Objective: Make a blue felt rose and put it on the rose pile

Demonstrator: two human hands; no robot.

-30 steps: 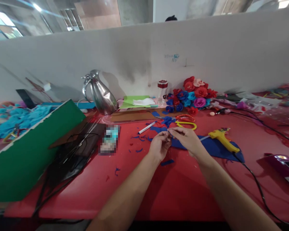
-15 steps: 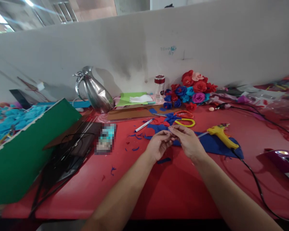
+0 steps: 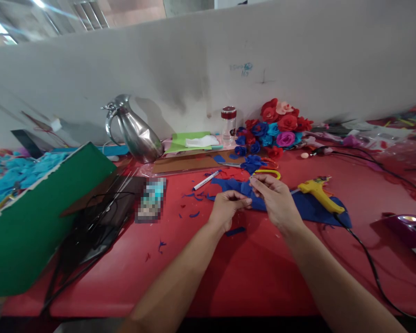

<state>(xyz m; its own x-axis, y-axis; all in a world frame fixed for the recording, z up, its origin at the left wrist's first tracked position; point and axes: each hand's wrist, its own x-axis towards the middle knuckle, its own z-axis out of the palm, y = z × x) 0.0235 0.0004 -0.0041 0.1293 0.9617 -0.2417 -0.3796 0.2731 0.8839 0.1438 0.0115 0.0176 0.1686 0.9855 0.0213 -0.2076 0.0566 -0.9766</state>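
A blue paper flower (image 3: pixel 253 163) is held up in front of the scissors, its base pinched between thumb and fingertips of my right hand (image 3: pixel 272 199). Below and left of it, my left hand (image 3: pixel 227 210) is closed, thumb against forefinger; whatever it pinches is too small to make out. Under both hands lies a dark blue sheet (image 3: pixel 305 208). Yellow-and-red-handled scissors (image 3: pixel 273 173) rest behind, partly hidden by the flower and my right hand. A yellow glue gun (image 3: pixel 317 194) lies on the sheet to the right.
On the red table (image 3: pixel 131 268) are a white marker (image 3: pixel 206 181), blue scraps (image 3: pixel 194 214) and a phone-like blurred rectangle (image 3: pixel 151 200). Behind stand a steel jug (image 3: pixel 135 132), a red-lidded bottle (image 3: pixel 228 125) and a bunch of paper roses (image 3: pixel 286 122). A green box (image 3: pixel 52 217) is left; a black cord (image 3: pixel 370 268) runs right.
My hands have drawn apart. The right hand has risen slightly to the right, carrying the blue paper flower; the left fingers now pinch lower.
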